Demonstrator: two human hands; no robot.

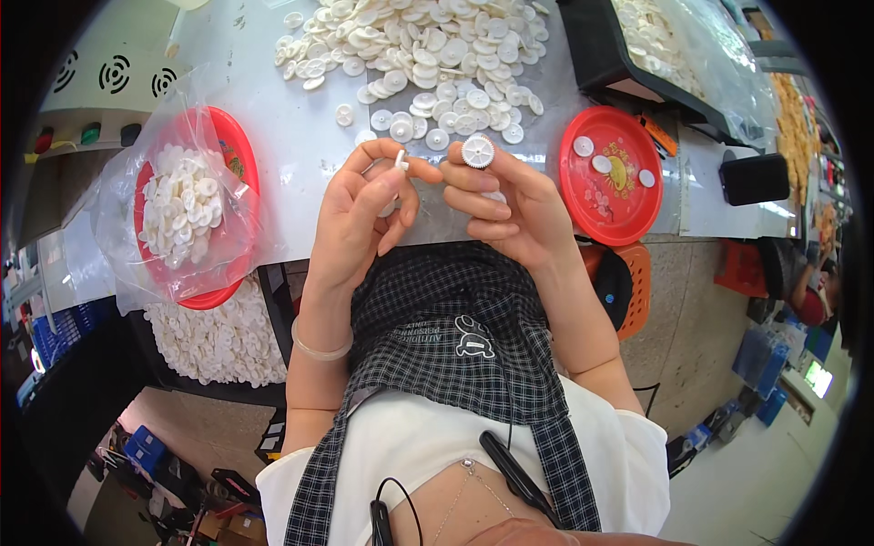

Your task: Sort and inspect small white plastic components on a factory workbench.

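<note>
In right hand (521, 207), round toothed gear (478, 152), heaped white discs (446, 50)

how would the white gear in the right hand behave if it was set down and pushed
The white gear is probably light, since the right hand holds it near its edge. It looks like stiff plastic, its round outline showing no bend. Stood on edge, that roundness would likely let it roll; laid flat, it should slide instead.
</note>
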